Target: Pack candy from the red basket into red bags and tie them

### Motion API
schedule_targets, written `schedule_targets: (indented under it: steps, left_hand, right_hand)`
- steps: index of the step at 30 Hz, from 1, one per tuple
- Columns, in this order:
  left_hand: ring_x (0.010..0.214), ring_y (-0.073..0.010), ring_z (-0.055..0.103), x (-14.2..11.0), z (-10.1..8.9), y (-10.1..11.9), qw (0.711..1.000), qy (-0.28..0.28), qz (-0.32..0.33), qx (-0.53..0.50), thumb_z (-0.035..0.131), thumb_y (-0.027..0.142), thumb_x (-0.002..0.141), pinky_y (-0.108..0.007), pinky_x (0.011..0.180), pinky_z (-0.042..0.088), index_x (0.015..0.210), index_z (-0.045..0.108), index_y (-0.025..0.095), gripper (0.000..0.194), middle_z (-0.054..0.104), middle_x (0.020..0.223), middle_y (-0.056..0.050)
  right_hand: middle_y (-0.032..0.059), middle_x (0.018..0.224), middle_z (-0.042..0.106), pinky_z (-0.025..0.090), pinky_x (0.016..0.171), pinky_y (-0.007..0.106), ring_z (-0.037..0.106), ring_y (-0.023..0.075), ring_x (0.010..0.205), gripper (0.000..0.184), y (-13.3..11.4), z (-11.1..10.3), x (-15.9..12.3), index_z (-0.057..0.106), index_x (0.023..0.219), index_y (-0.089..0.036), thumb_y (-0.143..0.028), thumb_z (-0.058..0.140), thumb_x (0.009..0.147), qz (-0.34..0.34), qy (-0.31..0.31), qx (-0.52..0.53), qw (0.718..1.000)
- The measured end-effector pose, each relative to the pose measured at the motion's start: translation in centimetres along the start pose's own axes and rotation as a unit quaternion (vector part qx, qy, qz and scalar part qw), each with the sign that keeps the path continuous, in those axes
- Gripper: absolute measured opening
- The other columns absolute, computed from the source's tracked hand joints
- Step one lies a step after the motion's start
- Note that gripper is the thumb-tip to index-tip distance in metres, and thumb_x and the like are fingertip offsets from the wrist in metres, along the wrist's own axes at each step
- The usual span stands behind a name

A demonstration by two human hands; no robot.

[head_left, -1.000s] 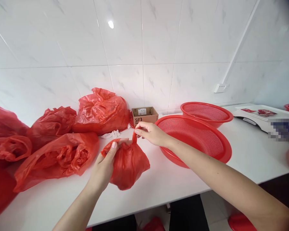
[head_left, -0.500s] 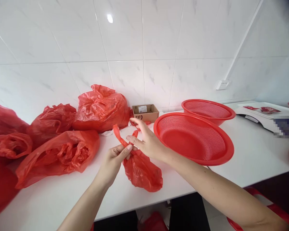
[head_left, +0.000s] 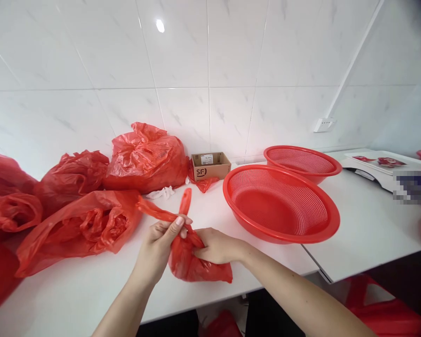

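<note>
Since the earlier frame, the right hand (head_left: 215, 245) had dropped from the neck of the small bag (head_left: 196, 270) to its flank, and the two twisted ends had spread further apart. From my remote station I saw the left hand (head_left: 157, 241) at the neck, thumb and forefinger pinching the red plastic; one end pointed left, the other upward. The right thumb lay against the small bag; the other right fingers were partly hidden, and I could not tell whether they pinched it.

The small bag was at the front of the counter (head_left: 73, 292), between the open bag (head_left: 80, 234) and the near basket (head_left: 270, 208); whether its base touched the surface, I could not tell. Behind, I noted the big bag (head_left: 145, 161) beside the box (head_left: 214, 173), near the wall (head_left: 182, 61). The far basket (head_left: 301, 161) stood behind the near basket, with the scale (head_left: 375, 178) farther right.
</note>
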State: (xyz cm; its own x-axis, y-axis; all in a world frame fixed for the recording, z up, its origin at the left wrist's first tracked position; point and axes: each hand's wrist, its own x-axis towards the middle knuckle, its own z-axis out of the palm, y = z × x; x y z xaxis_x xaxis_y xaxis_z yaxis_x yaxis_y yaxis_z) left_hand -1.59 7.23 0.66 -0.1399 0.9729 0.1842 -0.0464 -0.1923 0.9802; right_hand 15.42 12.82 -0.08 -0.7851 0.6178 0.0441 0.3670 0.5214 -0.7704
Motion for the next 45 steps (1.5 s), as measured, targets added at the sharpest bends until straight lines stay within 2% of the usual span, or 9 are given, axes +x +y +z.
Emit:
schedule_targets:
  steps: [4, 7, 12, 18, 21, 26, 32, 36, 45]
  left_hand:
    - [0.071, -0.014, 0.057, -0.1, 0.4, 0.7, 0.993, -0.108, -0.003, 0.053, 0.065, 0.047, 0.086, -0.023, 0.074, 0.046, 0.06, 0.068, 0.02, 0.038, 0.066, 0.069, -0.001]
    - [0.068, -0.0139, 0.057, -0.3, 0.9, 1.0, 0.988, -0.142, 0.008, 0.058, 0.067, 0.048, 0.084, -0.024, 0.072, 0.047, 0.064, 0.072, 0.02, 0.035, 0.065, 0.064, -0.001]
    - [0.071, -0.0129, 0.06, 0.2, 0.9, -0.1, 0.997, -0.062, -0.026, -0.037, 0.072, 0.046, 0.08, -0.022, 0.074, 0.048, 0.087, 0.079, 0.024, 0.025, 0.07, 0.069, 0.0]
    - [0.091, -0.0194, 0.066, 0.0, 0.5, -1.0, 0.997, 0.018, -0.038, -0.057, 0.075, 0.044, 0.078, -0.029, 0.087, 0.05, 0.099, 0.077, 0.025, 0.029, 0.074, 0.084, -0.002]
    - [0.098, -0.0215, 0.066, -0.4, 0.4, 0.0, 0.999, 0.036, -0.023, 0.005, 0.078, 0.039, 0.075, -0.03, 0.088, 0.051, 0.093, 0.077, 0.023, 0.024, 0.074, 0.093, -0.004]
    - [0.088, -0.0157, 0.065, -0.5, -0.5, 1.4, 0.994, -0.056, 0.071, 0.058, 0.076, 0.026, 0.078, -0.025, 0.081, 0.051, 0.079, 0.072, 0.024, 0.005, 0.067, 0.09, -0.001]
    - [0.076, -0.0126, 0.059, -0.1, -1.6, 1.3, 0.992, -0.086, 0.066, 0.068, 0.068, 0.021, 0.084, -0.021, 0.062, 0.048, 0.079, 0.06, 0.022, 0.01, 0.06, 0.089, 0.0]
    - [0.068, -0.0097, 0.051, 0.2, -1.2, 1.1, 0.986, -0.121, 0.073, 0.089, 0.063, 0.02, 0.087, -0.019, 0.058, 0.044, 0.09, 0.052, 0.024, 0.012, 0.057, 0.087, 0.001]
    - [0.079, -0.0118, 0.06, 0.1, 0.9, -0.1, 0.964, 0.039, 0.193, 0.177, 0.061, 0.011, 0.083, -0.023, 0.071, 0.048, 0.093, 0.049, 0.025, 0.021, 0.058, 0.087, 0.003]
  right_hand:
    - [0.0016, 0.1, 0.065, 0.046, 0.087, 0.031, 0.061, 0.0177, 0.098, 0.042, 0.1, -1.5, -0.1, 0.062, 0.107, -0.024, -0.052, 0.072, 0.078, -0.091, -0.066, 0.248, 0.962]
    - [-0.0018, 0.073, 0.057, 0.047, 0.079, 0.033, 0.06, 0.0143, 0.071, 0.049, -0.4, -1.3, 0.7, 0.064, 0.107, -0.021, -0.065, 0.05, 0.089, -0.082, -0.006, 0.403, 0.912]
    - [0.0011, 0.078, 0.06, 0.043, 0.078, 0.029, 0.056, 0.0132, 0.075, 0.044, -1.9, -1.0, 1.7, 0.066, 0.077, -0.019, -0.059, 0.055, 0.09, -0.073, 0.232, 0.396, 0.885]
    - [0.0, 0.075, 0.056, 0.044, 0.068, 0.029, 0.053, 0.0117, 0.067, 0.04, -3.0, -0.5, 0.3, 0.058, 0.072, -0.019, -0.054, 0.057, 0.091, -0.102, 0.242, 0.48, 0.837]
    - [0.0003, 0.076, 0.055, 0.048, 0.069, 0.029, 0.056, 0.0122, 0.07, 0.035, -3.3, 0.3, -0.8, 0.059, 0.074, -0.019, -0.048, 0.057, 0.092, -0.113, 0.227, 0.455, 0.853]
    - [-0.0008, 0.073, 0.057, 0.049, 0.067, 0.028, 0.056, 0.011, 0.064, 0.031, -2.5, 0.1, -1.3, 0.058, 0.074, -0.018, -0.045, 0.061, 0.089, -0.058, 0.172, 0.476, 0.86]
    - [0.001, 0.097, 0.063, 0.049, 0.075, 0.029, 0.06, 0.014, 0.087, 0.022, -1.7, -1.6, -0.7, 0.056, 0.104, -0.023, -0.023, 0.059, 0.082, -0.03, 0.324, 0.358, 0.875]
    - [0.0038, 0.101, 0.067, 0.047, 0.088, 0.035, 0.062, 0.0161, 0.097, 0.022, -2.0, -0.9, -0.4, 0.061, 0.106, -0.022, -0.021, 0.058, 0.084, -0.068, 0.22, 0.278, 0.933]
    - [-0.0022, 0.082, 0.058, 0.049, 0.076, 0.03, 0.057, 0.0128, 0.075, 0.011, -2.6, 1.3, 0.5, 0.05, 0.085, -0.022, -0.017, 0.057, 0.079, -0.065, 0.289, 0.247, 0.923]
